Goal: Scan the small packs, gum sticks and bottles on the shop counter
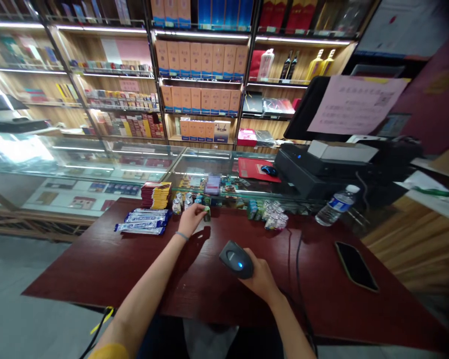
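Observation:
My left hand (192,219) reaches across the dark red table and pinches a small green container (207,214) near the far edge; its exact kind is too small to tell. Just left of it stand several small bottles with silvery tops (181,202). In my right hand (261,274) is a black barcode scanner (237,259) with a blue light on, held above the table, its head toward the upper left. Another cluster of small bottles (275,217) stands right of centre, with some green containers (255,209) beside it.
Blue-and-white long packets (144,221) and a stack of red and yellow packs (156,194) lie at the left. A water bottle (336,205), a phone (356,266) and a cable (298,269) are on the right. Behind stand a glass counter (134,159) and a monitor (307,109).

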A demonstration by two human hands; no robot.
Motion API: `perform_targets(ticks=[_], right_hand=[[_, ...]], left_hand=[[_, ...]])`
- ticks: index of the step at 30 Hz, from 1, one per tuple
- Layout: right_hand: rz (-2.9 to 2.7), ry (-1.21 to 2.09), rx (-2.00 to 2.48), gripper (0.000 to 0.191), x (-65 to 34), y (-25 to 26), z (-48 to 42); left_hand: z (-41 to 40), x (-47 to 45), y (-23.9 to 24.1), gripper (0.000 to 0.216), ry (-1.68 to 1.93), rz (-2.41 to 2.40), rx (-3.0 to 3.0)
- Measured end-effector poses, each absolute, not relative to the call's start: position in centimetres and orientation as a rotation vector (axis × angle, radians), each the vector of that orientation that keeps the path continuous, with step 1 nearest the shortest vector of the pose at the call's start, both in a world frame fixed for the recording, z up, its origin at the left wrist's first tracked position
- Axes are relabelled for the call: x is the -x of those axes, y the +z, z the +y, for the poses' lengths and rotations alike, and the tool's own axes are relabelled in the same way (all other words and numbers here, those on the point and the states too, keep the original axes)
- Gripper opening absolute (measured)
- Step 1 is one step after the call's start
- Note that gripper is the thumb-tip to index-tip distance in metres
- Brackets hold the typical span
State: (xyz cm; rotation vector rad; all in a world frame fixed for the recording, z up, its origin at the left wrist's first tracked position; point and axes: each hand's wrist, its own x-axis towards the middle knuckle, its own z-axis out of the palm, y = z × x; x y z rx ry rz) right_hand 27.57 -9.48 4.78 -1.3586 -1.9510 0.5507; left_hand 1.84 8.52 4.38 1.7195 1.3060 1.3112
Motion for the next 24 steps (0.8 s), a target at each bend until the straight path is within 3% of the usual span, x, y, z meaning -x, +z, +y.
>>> perform_targets(ticks=[9, 24], right_hand=[[-1.889, 0.563, 1.330, 0.038, -28.4, 4.7, -9.8], [-1.847, 0.550, 1.330, 0.036, -28.6, 5.4, -9.9]], left_hand=[[12.7, -2.5, 6.3, 0.006, 0.836, 1.507, -2.570], [12.4, -2.0, 5.9, 0.013, 0.787, 1.683, -2.805]])
